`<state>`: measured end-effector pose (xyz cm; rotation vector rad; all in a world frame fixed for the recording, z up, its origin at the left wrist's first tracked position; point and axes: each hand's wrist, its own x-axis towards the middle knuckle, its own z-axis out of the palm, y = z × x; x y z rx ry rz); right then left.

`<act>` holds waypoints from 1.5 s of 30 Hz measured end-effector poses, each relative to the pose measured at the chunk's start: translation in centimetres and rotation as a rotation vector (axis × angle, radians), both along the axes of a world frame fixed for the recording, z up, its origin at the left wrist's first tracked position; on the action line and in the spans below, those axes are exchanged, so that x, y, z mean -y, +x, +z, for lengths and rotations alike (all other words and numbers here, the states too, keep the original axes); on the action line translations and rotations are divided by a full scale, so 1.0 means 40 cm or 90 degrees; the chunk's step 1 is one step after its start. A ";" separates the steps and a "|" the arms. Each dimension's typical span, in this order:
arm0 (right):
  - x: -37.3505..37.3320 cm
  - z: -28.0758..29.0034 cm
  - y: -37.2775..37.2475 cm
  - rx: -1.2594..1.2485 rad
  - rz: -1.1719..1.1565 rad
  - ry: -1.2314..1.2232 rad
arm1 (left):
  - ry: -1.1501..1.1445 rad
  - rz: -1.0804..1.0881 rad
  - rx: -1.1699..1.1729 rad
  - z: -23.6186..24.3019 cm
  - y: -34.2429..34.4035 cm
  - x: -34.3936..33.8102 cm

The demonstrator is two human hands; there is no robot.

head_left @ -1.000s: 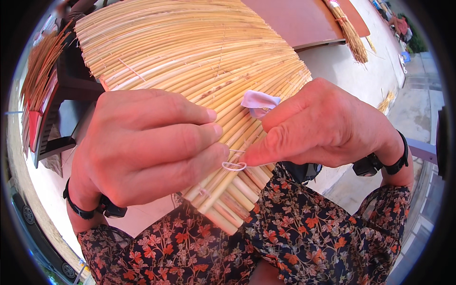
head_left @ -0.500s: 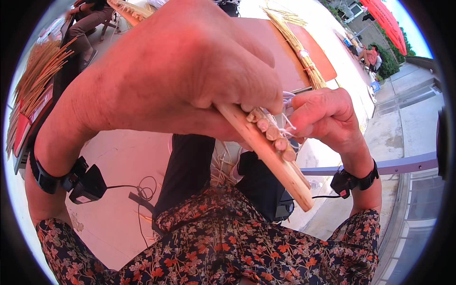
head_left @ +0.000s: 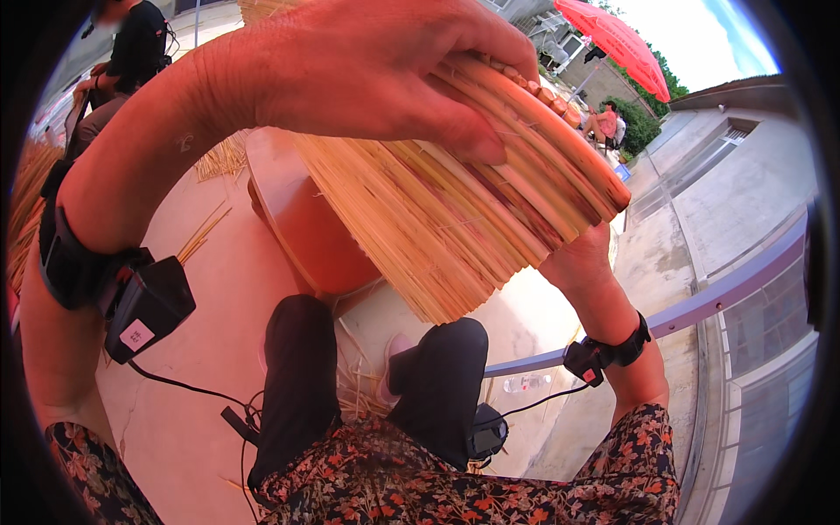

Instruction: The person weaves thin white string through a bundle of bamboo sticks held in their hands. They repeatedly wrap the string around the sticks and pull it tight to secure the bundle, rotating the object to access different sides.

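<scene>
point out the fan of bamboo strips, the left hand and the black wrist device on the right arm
fan of bamboo strips (head_left: 437, 236), head view, on the middle of the spread strips
left hand (head_left: 367, 70), head view, on the back of the hand
black wrist device (head_left: 588, 360), head view, on its box

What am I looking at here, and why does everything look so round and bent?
This is no machine: a camera worn on a person's head looks down at their own two hands, and its wide lens bends straight edges. The left hand grips a fan-shaped bundle of pale straw stalks, raised close to the lens. The right hand is mostly hidden behind the bundle, so its grip cannot be judged. Both wrists wear black straps; the one on the left wrist carries a small black box. Below are the person's knees, a round reddish table and loose straw on the pavement.
</scene>
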<state>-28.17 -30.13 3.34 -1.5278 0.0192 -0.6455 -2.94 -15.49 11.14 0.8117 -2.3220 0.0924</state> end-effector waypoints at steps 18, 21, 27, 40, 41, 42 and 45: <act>-0.116 0.072 0.038 0.094 -0.156 -0.532 | -0.024 0.057 0.026 0.047 0.003 -0.041; -0.121 0.080 0.036 0.068 -0.151 -0.533 | -0.034 0.073 0.015 0.034 0.009 -0.045; -0.117 0.085 0.034 0.073 -0.119 -0.446 | -0.108 0.111 0.025 0.018 0.011 -0.042; -0.095 0.122 0.025 0.074 -0.152 -0.556 | -0.065 0.105 0.078 0.062 -0.004 -0.028; -0.094 0.121 0.024 0.071 -0.154 -0.561 | -0.078 0.091 0.077 0.059 -0.001 -0.025; -0.093 0.122 0.023 0.069 -0.155 -0.563 | -0.092 0.078 0.077 0.053 0.004 -0.021; -0.087 0.116 0.027 0.065 -0.156 -0.573 | -0.059 0.067 0.065 0.046 0.006 -0.020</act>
